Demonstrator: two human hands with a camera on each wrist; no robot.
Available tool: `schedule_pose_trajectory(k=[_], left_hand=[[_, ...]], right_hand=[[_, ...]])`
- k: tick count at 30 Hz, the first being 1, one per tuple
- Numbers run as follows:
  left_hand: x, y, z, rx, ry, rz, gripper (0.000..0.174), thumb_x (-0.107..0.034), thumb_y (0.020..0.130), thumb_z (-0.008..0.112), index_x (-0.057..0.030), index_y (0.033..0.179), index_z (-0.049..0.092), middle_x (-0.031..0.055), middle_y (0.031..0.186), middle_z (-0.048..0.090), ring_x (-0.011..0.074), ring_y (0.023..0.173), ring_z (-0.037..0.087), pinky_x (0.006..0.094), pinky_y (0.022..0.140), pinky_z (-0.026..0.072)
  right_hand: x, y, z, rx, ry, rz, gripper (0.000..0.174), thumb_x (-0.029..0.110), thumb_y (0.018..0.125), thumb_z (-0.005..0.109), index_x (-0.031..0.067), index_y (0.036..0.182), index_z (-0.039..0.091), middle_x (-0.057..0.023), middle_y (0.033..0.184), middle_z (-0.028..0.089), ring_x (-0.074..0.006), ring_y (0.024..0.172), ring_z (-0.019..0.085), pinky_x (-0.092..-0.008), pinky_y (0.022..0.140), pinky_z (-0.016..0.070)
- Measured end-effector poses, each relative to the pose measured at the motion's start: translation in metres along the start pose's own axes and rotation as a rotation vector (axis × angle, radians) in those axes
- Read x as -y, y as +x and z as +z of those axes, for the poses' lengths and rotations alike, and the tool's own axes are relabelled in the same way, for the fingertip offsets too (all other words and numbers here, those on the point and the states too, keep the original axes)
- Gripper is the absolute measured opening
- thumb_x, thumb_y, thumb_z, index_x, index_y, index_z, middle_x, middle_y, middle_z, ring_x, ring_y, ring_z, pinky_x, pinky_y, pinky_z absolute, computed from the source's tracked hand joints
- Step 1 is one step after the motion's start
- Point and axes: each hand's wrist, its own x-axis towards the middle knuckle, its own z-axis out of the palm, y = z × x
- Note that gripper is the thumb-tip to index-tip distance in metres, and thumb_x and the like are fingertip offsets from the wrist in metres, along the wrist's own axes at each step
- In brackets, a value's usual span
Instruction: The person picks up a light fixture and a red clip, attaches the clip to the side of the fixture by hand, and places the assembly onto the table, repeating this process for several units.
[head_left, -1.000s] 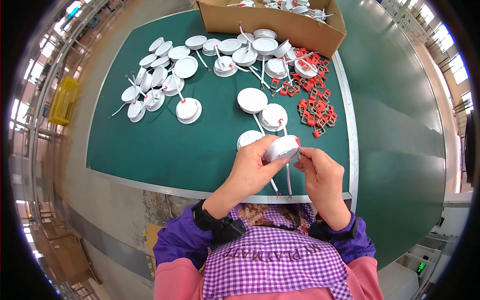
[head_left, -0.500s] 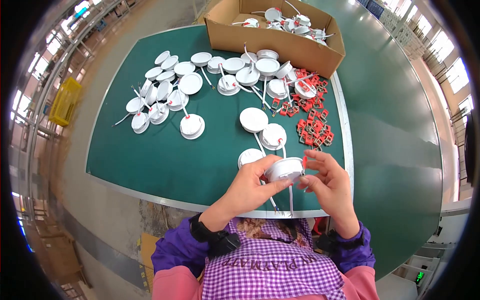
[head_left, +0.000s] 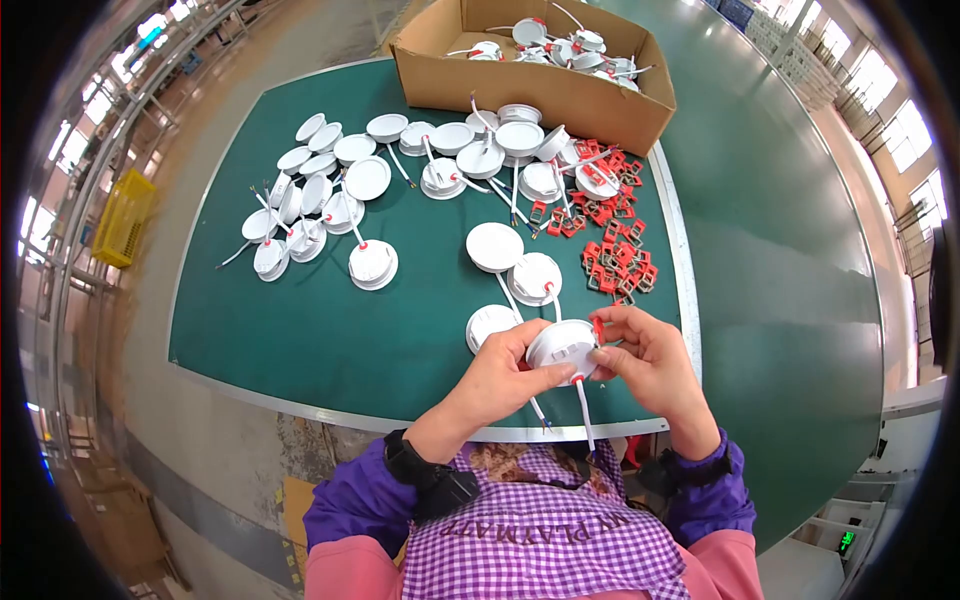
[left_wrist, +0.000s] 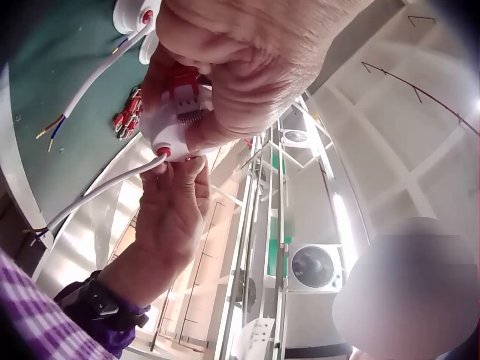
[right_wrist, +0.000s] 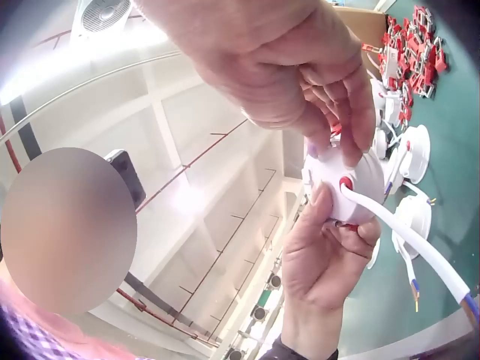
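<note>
Over the front of the green table, my left hand [head_left: 500, 375] grips a round white downlight [head_left: 565, 350] from the left, thumb on its back. A white cable [head_left: 585, 415] runs from a red grommet on that back toward the table's edge. At the right rim, my right hand [head_left: 645, 360] pinches a red clip [head_left: 598, 328] between thumb and fingers. In the left wrist view another red clip [left_wrist: 182, 79] sits on the housing beside my left hand. From the right wrist, fingers largely cover the clip at the rim.
Several white downlights [head_left: 372, 265] with cables lie across the table [head_left: 290, 330]. Three stand just beyond my hands, the nearest a downlight [head_left: 490, 328] by my left fingers. Loose red clips [head_left: 620, 265] are heaped at right. A cardboard box [head_left: 530, 85] of downlights stands behind.
The downlight has turned so its back shows more toward the head camera. My right fingers have opened around the red clip, then closed in again at the rim.
</note>
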Motion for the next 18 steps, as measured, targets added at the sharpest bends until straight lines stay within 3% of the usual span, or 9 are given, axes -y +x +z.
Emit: schedule_pose_trajectory(k=[4,7,11,13,15,17,18], left_hand=[[0.004,0.005,0.004,-0.027,0.061,0.019,0.028,-0.007,0.082,0.066,-0.0011,0.108,0.057,0.0003,0.092,0.061,0.0048,0.083,0.056,0.02,0.07,0.0467],[-0.002,0.006,0.008,-0.043,-0.076,0.004,0.028,-0.007,0.082,0.065,-0.0005,0.108,0.056,0.0009,0.091,0.062,0.0057,0.081,0.058,0.0203,0.069,0.0478],[-0.02,0.017,-0.01,-0.023,0.015,-0.026,0.031,-0.008,0.083,0.064,-0.0005,0.111,0.055,0.0026,0.096,0.062,0.0076,0.083,0.059,0.0214,0.07,0.0493],[-0.039,0.033,-0.022,0.003,0.061,-0.115,0.033,-0.01,0.085,0.062,-0.0009,0.115,0.053,0.0051,0.101,0.062,0.01,0.086,0.061,0.0225,0.071,0.0507],[-0.066,0.061,-0.033,-0.019,-0.214,0.141,0.042,-0.017,0.085,0.063,-0.0017,0.121,0.048,0.0106,0.113,0.058,0.0167,0.097,0.059,0.029,0.081,0.0492],[-0.097,0.115,-0.057,0.109,-0.346,0.535,0.054,-0.024,0.085,0.063,-0.0022,0.129,0.041,0.0139,0.123,0.052,0.0227,0.113,0.051,0.0343,0.096,0.0403],[-0.118,0.113,-0.05,-0.05,-0.314,0.597,0.056,-0.025,0.086,0.062,-0.0018,0.131,0.038,0.0142,0.125,0.05,0.0233,0.117,0.047,0.0342,0.1,0.0353]], right_hand=[[-0.011,0.006,-0.006,0.019,0.021,0.009,0.033,-0.002,0.085,0.056,-0.0053,0.117,0.047,-0.0133,0.097,0.062,-0.0139,0.077,0.063,-0.0258,0.067,0.0541],[-0.015,0.01,-0.016,0.119,0.02,0.073,0.039,0.0,0.086,0.056,-0.0028,0.123,0.044,-0.0137,0.101,0.061,-0.0151,0.079,0.063,-0.0274,0.067,0.0537],[-0.004,0.007,-0.02,0.023,0.159,-0.102,0.046,0.007,0.088,0.056,0.0018,0.13,0.038,-0.0147,0.111,0.057,-0.017,0.078,0.062,-0.0273,0.064,0.0525],[-0.009,0.012,-0.031,-0.201,0.148,-0.157,0.043,0.009,0.089,0.055,0.0021,0.129,0.04,-0.0132,0.11,0.058,-0.0164,0.076,0.063,-0.026,0.061,0.0512],[-0.02,0.017,-0.038,-0.283,0.158,-0.149,0.038,0.011,0.089,0.055,0.0013,0.125,0.044,-0.0111,0.109,0.059,-0.016,0.075,0.063,-0.0243,0.059,0.0491],[-0.037,0.023,-0.042,-0.429,0.167,-0.174,0.034,0.012,0.089,0.056,-0.0002,0.12,0.048,-0.0093,0.106,0.06,-0.0146,0.074,0.063,-0.0229,0.058,0.0474],[-0.045,0.023,-0.04,-0.446,0.123,-0.187,0.029,0.013,0.089,0.057,-0.0001,0.115,0.051,-0.0081,0.103,0.061,-0.0139,0.073,0.062,-0.0223,0.058,0.0468]])
